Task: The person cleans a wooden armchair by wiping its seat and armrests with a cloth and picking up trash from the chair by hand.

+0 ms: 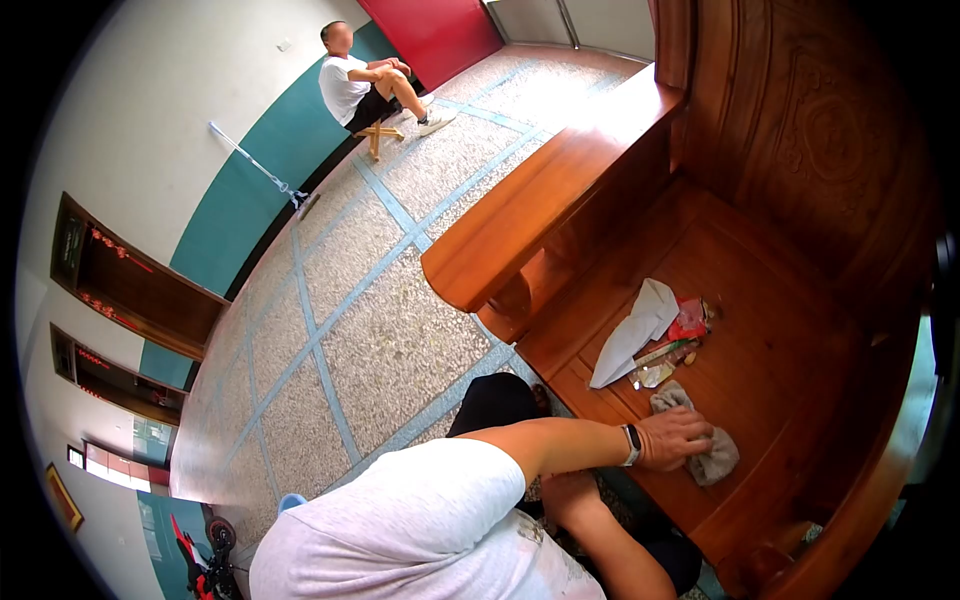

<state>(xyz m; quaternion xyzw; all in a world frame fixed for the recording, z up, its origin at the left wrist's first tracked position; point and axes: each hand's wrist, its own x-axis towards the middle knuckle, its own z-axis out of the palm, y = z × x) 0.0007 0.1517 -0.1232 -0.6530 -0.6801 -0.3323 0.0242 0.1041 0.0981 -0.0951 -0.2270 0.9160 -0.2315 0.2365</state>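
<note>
My left hand (677, 438), with a band on its wrist, presses on a crumpled grey cloth (715, 460) on the wooden seat (770, 370). Its fingers bend over the cloth, and part of the cloth sticks out above the hand. Below the left forearm, my right hand (567, 497) is near the seat's edge, its fingers hidden. Just beyond the cloth lie a folded white sheet (640, 330), a red wrapper (688, 320), a clear wrapper (655, 375), a thin stick (665, 352) and several small scraps.
A broad wooden armrest (540, 215) borders the seat, and a carved backrest (820, 130) rises at the right. Across the tiled floor (400, 340), a person (350, 85) sits on a small stool (377, 138). A mop (250, 160) leans on the wall.
</note>
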